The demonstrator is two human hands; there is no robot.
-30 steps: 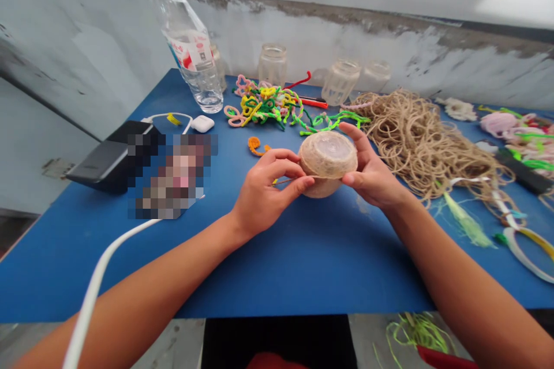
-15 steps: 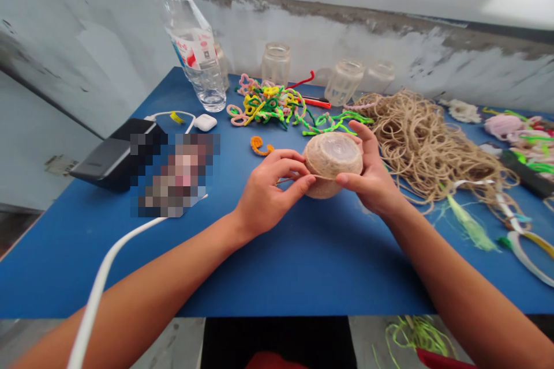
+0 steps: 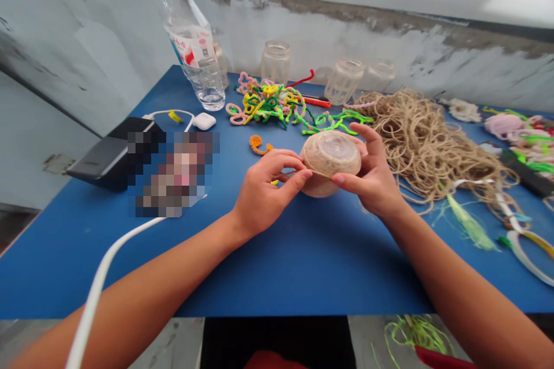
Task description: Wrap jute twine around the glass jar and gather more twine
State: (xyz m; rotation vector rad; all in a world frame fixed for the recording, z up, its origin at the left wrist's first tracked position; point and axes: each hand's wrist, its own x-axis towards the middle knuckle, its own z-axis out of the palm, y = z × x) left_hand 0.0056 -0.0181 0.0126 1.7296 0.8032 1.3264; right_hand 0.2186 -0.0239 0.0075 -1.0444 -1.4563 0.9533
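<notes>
A small jar wrapped in tan twine [image 3: 329,162] is held just above the blue table [image 3: 277,265], its clear base facing up. My right hand [image 3: 372,181] cups the jar from the right, thumb pressed on its front. My left hand [image 3: 264,190] pinches a strand of twine against the jar's left side. A big loose heap of the same twine [image 3: 426,141] lies right behind my right hand.
A tangle of coloured pipe cleaners [image 3: 277,105], a water bottle [image 3: 194,52] and three glass jars [image 3: 341,82] stand at the back. A phone [image 3: 110,153], earbud case [image 3: 203,121] and white cable [image 3: 104,265] lie on the left. Ribbon and craft scraps [image 3: 519,225] cover the right.
The jar has turned slightly in my hands and my left fingers have slid closer against its side with the twine. The hands stay in the same place.
</notes>
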